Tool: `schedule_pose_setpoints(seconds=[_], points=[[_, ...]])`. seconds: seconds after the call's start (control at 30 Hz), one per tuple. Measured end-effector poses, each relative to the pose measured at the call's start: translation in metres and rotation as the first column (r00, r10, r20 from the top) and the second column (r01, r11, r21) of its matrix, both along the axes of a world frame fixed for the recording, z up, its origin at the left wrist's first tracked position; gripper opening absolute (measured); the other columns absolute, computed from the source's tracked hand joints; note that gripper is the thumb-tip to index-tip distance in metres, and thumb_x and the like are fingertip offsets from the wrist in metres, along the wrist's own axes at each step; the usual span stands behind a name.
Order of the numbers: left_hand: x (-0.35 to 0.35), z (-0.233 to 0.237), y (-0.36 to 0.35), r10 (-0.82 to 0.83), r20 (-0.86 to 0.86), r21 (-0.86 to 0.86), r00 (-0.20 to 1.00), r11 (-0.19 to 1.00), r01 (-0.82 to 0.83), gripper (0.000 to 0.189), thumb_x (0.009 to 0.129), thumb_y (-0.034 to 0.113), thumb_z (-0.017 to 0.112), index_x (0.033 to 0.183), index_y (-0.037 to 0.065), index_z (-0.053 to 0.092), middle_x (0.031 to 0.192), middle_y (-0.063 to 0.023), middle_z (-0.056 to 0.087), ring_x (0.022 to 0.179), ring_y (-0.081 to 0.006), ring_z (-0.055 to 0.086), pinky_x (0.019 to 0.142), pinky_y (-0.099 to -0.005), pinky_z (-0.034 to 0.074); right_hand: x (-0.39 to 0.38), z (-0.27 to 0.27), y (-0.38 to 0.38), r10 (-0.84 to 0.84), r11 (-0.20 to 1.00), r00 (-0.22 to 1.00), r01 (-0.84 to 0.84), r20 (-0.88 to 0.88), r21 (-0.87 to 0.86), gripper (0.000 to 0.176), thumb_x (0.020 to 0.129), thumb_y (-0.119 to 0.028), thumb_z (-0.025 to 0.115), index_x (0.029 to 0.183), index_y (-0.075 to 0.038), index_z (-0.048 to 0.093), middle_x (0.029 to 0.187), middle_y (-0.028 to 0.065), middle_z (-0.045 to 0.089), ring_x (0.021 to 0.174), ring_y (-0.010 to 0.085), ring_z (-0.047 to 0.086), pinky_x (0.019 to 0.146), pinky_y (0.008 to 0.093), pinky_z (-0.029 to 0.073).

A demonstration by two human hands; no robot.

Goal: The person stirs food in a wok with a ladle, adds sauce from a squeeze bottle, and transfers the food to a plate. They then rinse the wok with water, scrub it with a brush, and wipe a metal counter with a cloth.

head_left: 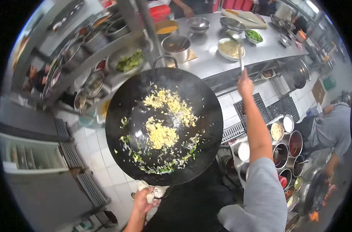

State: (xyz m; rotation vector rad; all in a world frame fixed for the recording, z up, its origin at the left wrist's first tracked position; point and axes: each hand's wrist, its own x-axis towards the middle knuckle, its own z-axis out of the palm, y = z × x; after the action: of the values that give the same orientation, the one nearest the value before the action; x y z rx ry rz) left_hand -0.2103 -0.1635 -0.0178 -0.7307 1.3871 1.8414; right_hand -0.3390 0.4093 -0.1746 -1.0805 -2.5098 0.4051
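Plainly, I can read no writing or labels anywhere in the view. My left hand, at 6 o'clock, is clenched around a pale cloth bunched on the handle of a round black wok. The wok sits just above that hand and fills the middle of the view, its face tilted toward me. Its dark, glossy metal carries crumbly yellow egg and chopped green bits. My right hand, at 2 o'clock from the wok and apart from it, is closed on the thin handle of a steel ladle. The ladle's end reaches a white bowl of pale food on the shiny steel bench.
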Motion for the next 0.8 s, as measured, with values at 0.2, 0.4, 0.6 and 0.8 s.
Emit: schedule_pose_setpoints(seconds=[0.2, 0.4, 0.6, 0.8], points=[[-0.014, -0.031, 0.0, -0.142, -0.021, 0.08, 0.99, 0.986, 0.143, 0.021, 0.082, 0.018, 0.054, 0.097, 0.003, 0.049, 0.076, -0.0131, 0.059, 0.05, -0.0186, 0.055, 0.035, -0.0258, 0.043, 0.104, 0.124, 0.03, -0.183, 0.544, 0.827, -0.365, -0.531, -0.756, 0.031, 0.09, -0.019, 0.053, 0.118, -0.006, 0.052, 0.065, -0.0023, 0.047, 0.049, 0.0056, 0.041, 0.041, 0.0195, 0.031], [0.004, -0.075, 0.01, 0.059, 0.074, 0.186, 0.996, 0.98, -0.072, 0.017, 0.088, 0.02, 0.048, 0.098, 0.007, 0.054, 0.086, -0.0102, 0.06, 0.066, -0.0171, 0.059, 0.045, -0.0263, 0.045, 0.255, 0.164, -0.079, -0.273, 0.374, 0.794, -0.432, -0.543, -0.82, 0.026, 0.092, -0.013, 0.044, 0.115, -0.003, 0.049, 0.061, -0.0012, 0.041, 0.041, 0.0054, 0.036, 0.034, 0.0161, 0.028], [0.021, -0.12, 0.001, 0.11, 0.102, 0.198, 0.989, 0.972, -0.128, 0.011, 0.087, 0.015, 0.046, 0.087, 0.006, 0.052, 0.079, -0.0078, 0.058, 0.053, -0.0149, 0.049, 0.042, -0.0249, 0.04, 0.284, 0.19, -0.197, -0.068, 0.245, 0.985, -0.136, -0.157, -0.96, 0.044, 0.09, -0.014, 0.048, 0.132, -0.005, 0.038, 0.062, -0.0025, 0.042, 0.039, 0.004, 0.034, 0.032, 0.0179, 0.028], [-0.023, -0.162, 0.0, 0.152, -0.066, 0.329, 0.986, 0.937, -0.122, 0.012, 0.085, 0.01, 0.044, 0.086, 0.001, 0.053, 0.078, -0.0088, 0.058, 0.057, -0.0156, 0.051, 0.043, -0.0258, 0.039, 0.207, 0.139, -0.24, 0.424, 0.377, 0.904, -0.229, -0.053, -0.897, 0.043, 0.089, -0.016, 0.051, 0.129, -0.002, 0.043, 0.058, -0.0003, 0.046, 0.04, 0.0072, 0.041, 0.036, 0.022, 0.035]])
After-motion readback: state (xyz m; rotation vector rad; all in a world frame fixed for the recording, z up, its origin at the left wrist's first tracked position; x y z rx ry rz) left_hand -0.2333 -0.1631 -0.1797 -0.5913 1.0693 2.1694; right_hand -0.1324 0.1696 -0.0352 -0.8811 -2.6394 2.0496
